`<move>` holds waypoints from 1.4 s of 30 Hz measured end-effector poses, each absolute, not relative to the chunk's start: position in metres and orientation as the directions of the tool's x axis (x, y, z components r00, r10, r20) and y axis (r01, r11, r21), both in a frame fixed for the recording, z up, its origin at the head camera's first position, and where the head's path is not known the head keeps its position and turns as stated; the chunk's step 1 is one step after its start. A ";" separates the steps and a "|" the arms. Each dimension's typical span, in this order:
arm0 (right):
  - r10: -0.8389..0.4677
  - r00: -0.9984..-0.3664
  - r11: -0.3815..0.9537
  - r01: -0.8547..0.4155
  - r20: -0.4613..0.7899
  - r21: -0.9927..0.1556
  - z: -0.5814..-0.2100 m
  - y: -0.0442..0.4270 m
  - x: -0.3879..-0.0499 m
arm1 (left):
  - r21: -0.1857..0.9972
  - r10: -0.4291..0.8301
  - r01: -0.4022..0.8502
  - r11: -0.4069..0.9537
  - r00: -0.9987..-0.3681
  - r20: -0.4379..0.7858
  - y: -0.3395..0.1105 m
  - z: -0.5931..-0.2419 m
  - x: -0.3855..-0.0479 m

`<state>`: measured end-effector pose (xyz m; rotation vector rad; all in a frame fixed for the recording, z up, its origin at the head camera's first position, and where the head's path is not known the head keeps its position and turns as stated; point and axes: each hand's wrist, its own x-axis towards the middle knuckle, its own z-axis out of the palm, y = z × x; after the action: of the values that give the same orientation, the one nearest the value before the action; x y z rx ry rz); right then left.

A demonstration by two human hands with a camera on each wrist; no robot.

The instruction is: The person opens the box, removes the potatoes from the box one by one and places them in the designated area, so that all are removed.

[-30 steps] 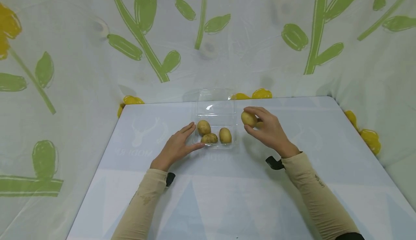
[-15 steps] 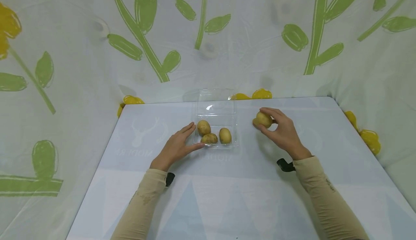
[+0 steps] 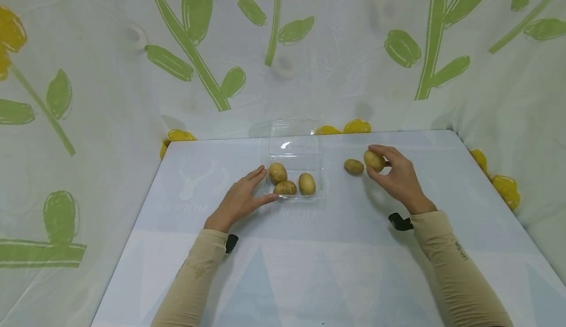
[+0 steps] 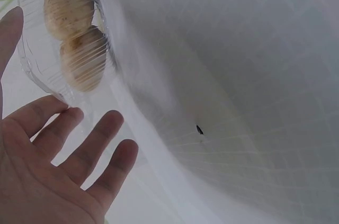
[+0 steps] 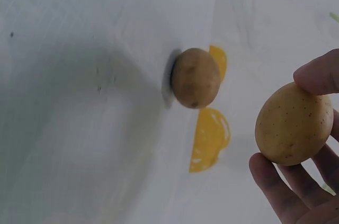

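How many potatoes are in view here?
5. The clear container holds a back-left potato, a front-left potato and a right-side potato; a loose potato lies on the table; the right hand holds another potato.

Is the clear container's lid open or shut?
Open: the lid is back beyond the base, leaving three potatoes uncovered.

1. Potatoes (image 3: 277, 173), total: five.
2. Boxed potatoes (image 3: 285, 188): three, centre of the head view.
3. Loose potato (image 3: 353, 166): one, right of centre.
4. Held potato (image 3: 374, 161): one, right of centre.
5. Clear plastic box (image 3: 295, 147): one, centre.
6. Hands: two; left hand (image 3: 240, 199) left of centre, right hand (image 3: 401, 180) right of centre.
7. Sleeves (image 3: 194, 278): two, lower left and lower right.
8. Table (image 3: 331, 278): one.
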<state>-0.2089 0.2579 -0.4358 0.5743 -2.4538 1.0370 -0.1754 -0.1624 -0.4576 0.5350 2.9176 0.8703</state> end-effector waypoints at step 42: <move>-0.256 -0.951 0.773 -0.310 0.175 -0.554 -0.454 0.273 -0.242 | 0.554 0.339 0.312 0.772 -0.939 0.057 -0.162 -0.456 -0.174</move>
<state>-0.2423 0.2731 -0.4542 0.4591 -2.8733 0.9209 -0.1737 -0.1621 -0.4561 0.5350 2.9133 0.8989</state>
